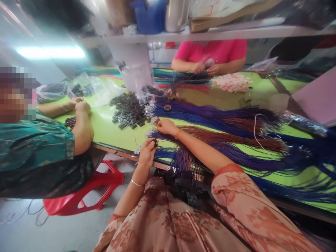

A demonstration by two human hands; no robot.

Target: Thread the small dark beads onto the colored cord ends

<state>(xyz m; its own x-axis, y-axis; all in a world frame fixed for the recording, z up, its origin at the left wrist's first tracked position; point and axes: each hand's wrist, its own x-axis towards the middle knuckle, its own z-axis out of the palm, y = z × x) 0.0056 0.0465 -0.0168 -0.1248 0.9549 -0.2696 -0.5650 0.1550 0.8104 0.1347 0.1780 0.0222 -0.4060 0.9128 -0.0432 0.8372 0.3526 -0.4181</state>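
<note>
Between the fingertips of my left hand (147, 152), near the table's front edge, is a small black plastic connector housing (155, 142). My right hand (167, 126) reaches across to the left ends of a bundle of brown wires (225, 135); its fingers are pinched at the brown wire tips, partly hiding them. Bundles of blue wires (181, 121) and purple wires (236, 152) lie alongside, with silvery terminals at their ends. More black connector housings (190, 192) lie in my lap, beneath a hanging cluster of wires (183, 159) with mixed colours.
A heap of black connectors (128, 110) and a tape roll (167, 108) lie on the green table (103, 129). A co-worker in teal (39, 150) sits left by a red stool (86, 189); another in pink (210, 52) works opposite, near pale pink parts (232, 82). A shelf (223, 34) crosses above.
</note>
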